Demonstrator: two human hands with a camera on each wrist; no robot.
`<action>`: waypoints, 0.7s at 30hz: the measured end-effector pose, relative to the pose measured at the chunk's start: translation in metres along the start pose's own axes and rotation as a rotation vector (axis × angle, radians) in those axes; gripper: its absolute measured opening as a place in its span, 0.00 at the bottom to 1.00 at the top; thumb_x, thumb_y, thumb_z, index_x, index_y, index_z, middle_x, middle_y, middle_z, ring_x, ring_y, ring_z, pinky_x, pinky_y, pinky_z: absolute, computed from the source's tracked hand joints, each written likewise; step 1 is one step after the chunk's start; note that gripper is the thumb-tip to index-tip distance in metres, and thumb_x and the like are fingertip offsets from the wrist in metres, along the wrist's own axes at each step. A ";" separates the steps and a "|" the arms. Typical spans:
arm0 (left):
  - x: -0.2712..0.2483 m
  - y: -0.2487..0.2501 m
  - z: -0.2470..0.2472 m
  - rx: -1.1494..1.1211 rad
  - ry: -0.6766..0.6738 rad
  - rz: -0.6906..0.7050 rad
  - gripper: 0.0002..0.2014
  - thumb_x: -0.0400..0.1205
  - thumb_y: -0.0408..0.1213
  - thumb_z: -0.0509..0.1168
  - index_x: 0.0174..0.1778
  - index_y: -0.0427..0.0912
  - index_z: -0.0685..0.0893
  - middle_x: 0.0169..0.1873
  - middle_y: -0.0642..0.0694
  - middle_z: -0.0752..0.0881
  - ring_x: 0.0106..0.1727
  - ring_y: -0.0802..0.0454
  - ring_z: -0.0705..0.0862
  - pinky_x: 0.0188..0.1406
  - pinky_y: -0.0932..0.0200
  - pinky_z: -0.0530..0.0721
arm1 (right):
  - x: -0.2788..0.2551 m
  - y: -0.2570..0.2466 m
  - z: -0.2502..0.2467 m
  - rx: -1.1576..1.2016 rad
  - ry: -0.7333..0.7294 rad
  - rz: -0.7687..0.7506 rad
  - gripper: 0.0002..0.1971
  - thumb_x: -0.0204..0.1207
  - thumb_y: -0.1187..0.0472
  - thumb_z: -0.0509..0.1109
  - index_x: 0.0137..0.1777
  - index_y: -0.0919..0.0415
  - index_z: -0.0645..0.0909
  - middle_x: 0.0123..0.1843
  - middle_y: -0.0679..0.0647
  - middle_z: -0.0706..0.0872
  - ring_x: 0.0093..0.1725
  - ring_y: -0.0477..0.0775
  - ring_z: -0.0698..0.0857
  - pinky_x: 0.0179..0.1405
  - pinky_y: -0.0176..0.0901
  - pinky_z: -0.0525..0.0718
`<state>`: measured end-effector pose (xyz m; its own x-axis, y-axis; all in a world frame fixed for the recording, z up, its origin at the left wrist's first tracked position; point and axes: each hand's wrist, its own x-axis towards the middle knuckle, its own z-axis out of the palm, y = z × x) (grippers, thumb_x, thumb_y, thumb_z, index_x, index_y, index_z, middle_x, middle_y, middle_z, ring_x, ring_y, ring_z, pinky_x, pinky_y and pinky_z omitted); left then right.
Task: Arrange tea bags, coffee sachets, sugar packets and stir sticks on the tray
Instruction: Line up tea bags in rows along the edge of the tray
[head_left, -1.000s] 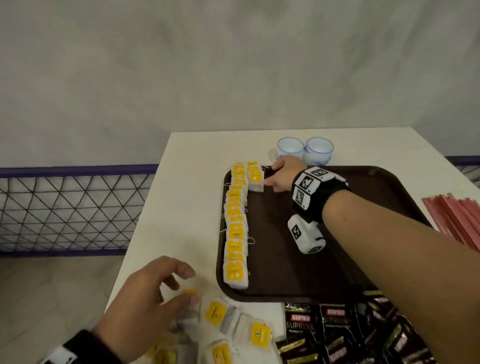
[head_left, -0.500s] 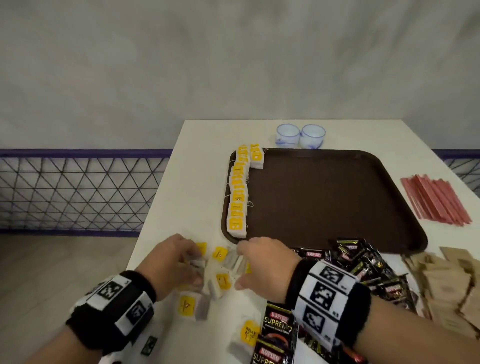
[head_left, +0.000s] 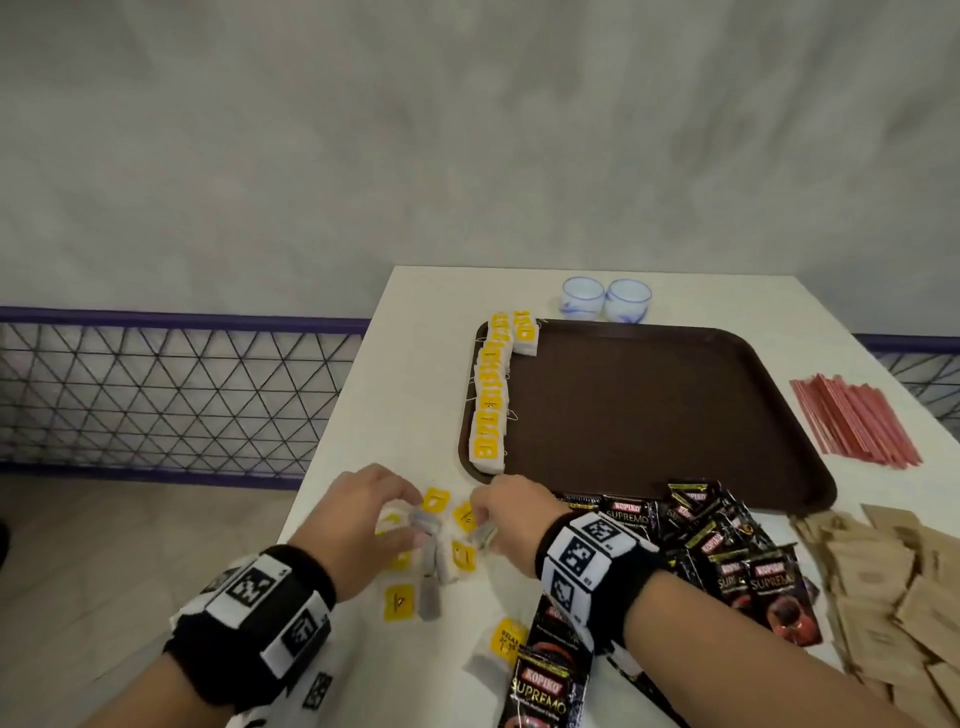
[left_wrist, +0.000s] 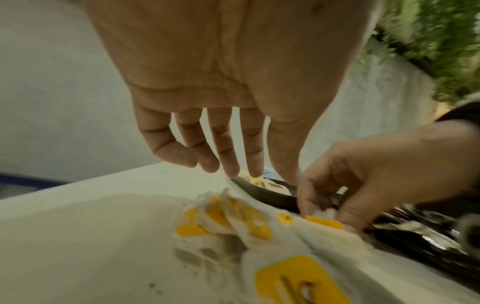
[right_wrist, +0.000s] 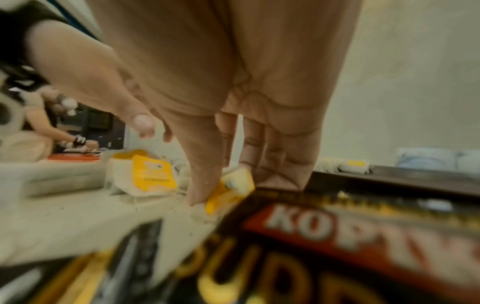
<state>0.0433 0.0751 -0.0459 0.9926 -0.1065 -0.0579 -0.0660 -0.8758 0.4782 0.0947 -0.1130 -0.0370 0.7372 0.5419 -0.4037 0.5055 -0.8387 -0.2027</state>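
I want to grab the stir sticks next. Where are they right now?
In the head view, the red stir sticks lie in a loose bundle on the table, right of the brown tray and beyond the brown sugar packets.

The black coffee sachets (head_left: 753, 551) heaped near the tray's near edge carry "KOPIKO" in white on a red band with "SUPREMO" beneath it. The same wording shows on the nearest sachet (head_left: 540, 691) at the bottom edge. A loose tea bag tag (head_left: 506, 642) beside it reads "RELAX"; the smaller print below is illegible.
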 end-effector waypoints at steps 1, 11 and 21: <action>-0.002 0.007 0.002 0.017 -0.030 0.026 0.17 0.72 0.50 0.73 0.56 0.56 0.82 0.51 0.59 0.78 0.54 0.55 0.74 0.54 0.65 0.71 | 0.001 0.001 0.000 0.042 0.009 0.015 0.15 0.77 0.68 0.65 0.64 0.64 0.79 0.58 0.62 0.80 0.63 0.64 0.81 0.58 0.48 0.79; 0.015 0.037 0.026 0.091 -0.240 -0.083 0.13 0.74 0.39 0.71 0.54 0.48 0.83 0.45 0.52 0.81 0.49 0.54 0.78 0.44 0.64 0.71 | -0.009 0.039 -0.019 0.706 0.233 0.083 0.07 0.70 0.57 0.78 0.43 0.50 0.81 0.40 0.47 0.81 0.39 0.44 0.79 0.43 0.37 0.80; 0.020 0.056 -0.026 -0.792 -0.063 0.011 0.08 0.69 0.41 0.76 0.36 0.43 0.86 0.37 0.41 0.90 0.41 0.45 0.87 0.45 0.55 0.83 | -0.040 0.055 -0.056 2.062 0.176 -0.109 0.07 0.83 0.67 0.59 0.50 0.71 0.77 0.40 0.63 0.88 0.50 0.64 0.88 0.52 0.52 0.88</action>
<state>0.0617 0.0363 0.0025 0.9831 -0.1603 -0.0881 0.0400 -0.2818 0.9586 0.1180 -0.1781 0.0180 0.8344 0.4761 -0.2778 -0.4994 0.4396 -0.7466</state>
